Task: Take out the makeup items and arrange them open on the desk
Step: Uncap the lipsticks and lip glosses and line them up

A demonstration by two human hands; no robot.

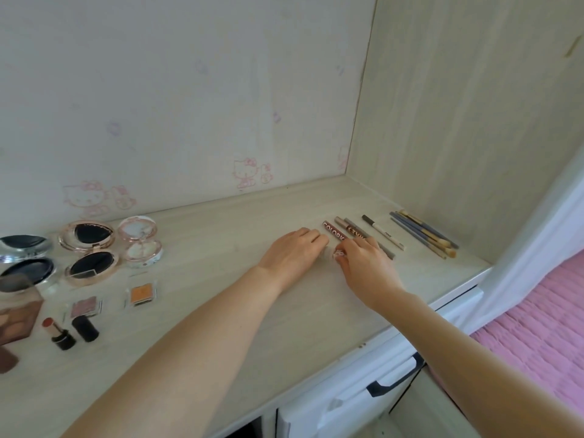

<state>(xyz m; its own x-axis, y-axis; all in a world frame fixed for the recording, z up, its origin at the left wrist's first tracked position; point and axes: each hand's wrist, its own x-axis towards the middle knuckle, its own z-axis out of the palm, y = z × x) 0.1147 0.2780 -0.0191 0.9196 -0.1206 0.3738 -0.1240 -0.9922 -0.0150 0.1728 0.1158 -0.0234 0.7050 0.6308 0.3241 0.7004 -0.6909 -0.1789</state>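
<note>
- The right hand [363, 263] lies on the pale wood-grain worktop [221, 327], fingers curled round a small pale pink item [338, 255] that rests on the surface; what the item is cannot be told.
- The left hand [295, 249] lies flat just to its left, fingers straight and together, tips beside the near end of a dark red pencil [334, 231] with white lettering.
- Right of that pencil, side by side at the same slant: a beige-capped pencil [340, 221], a second red-and-grey pencil [363, 233] whose near part passes behind the right hand, and a white pen with a dark cap [383, 232].
- Further right, near the side wall, lies a bundle of grey-handled brushes [423, 233], bristles toward the worktop's front edge.
- Well apart, at the left end: two open rose-gold compacts [87, 237] holding dark puffs, an open pink floral compact [139, 235], and an open silver compact [25, 260] cut by the picture's edge.
- In front of these lie an orange pan in a clear case [141, 294] and a pink pan [84, 306].
- Nearest the front stands an uncapped red lipstick [58, 333], its black cap [85, 327] just beside it.
- A brown palette [15, 317] sits at the far left edge, partly blurred.
</note>
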